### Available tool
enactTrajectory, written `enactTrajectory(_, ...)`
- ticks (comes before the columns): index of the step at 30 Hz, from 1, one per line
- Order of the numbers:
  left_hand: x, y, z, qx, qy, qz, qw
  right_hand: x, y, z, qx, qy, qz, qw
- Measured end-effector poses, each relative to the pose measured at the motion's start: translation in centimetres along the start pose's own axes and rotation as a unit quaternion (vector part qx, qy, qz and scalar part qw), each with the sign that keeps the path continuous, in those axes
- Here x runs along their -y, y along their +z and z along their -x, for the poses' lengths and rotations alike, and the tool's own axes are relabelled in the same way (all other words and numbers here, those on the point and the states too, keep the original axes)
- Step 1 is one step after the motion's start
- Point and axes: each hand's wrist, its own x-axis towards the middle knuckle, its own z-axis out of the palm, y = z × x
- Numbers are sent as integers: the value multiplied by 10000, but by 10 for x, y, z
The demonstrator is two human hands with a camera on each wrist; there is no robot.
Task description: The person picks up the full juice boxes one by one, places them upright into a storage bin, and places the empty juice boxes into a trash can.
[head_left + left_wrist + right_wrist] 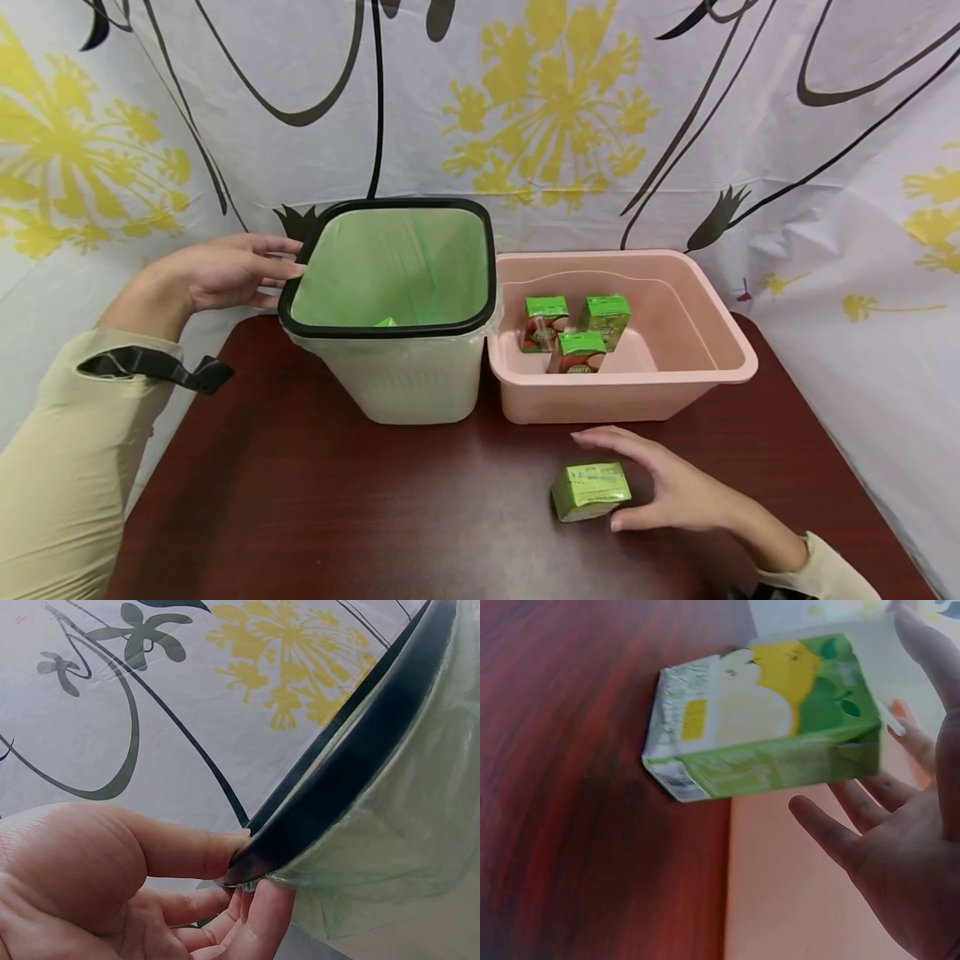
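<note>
On the left, a pale trash bin (420, 383) with a black rim (352, 761) stands lined with a thin green bag (367, 258). My left hand (232, 271) pinches that rim at its left side, thumb on top and fingers beneath. Nearer the front, a green juice box (591, 492) stands on the table; the right wrist view shows lemons printed on it (772, 720). Around its right side my right hand (675, 487) is spread, thumb and fingers apart, not closed on the box. Whether a fingertip touches it I cannot tell.
A pink plastic tub (600, 404) sits right of the bin, holding several juice boxes (580, 354) with green tops. Inside the bin a small bit of something green (386, 322) shows. The dark wooden table (360, 500) backs onto a flower-patterned curtain (420, 150).
</note>
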Motion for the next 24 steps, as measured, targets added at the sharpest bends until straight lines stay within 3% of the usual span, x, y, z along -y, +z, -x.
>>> enactTrajectory(10,0,0,0,-6,-31,35,10000,-8,17,-10,387,466,-410,9973)
enactTrajectory(17,0,-1,-1,16,-32,102,9999,-13,21,-15,409,-60,-584,9974)
enactTrajectory(24,0,-2,0,19,-25,111,9999,-3,8,-21,448,83,-621,9970)
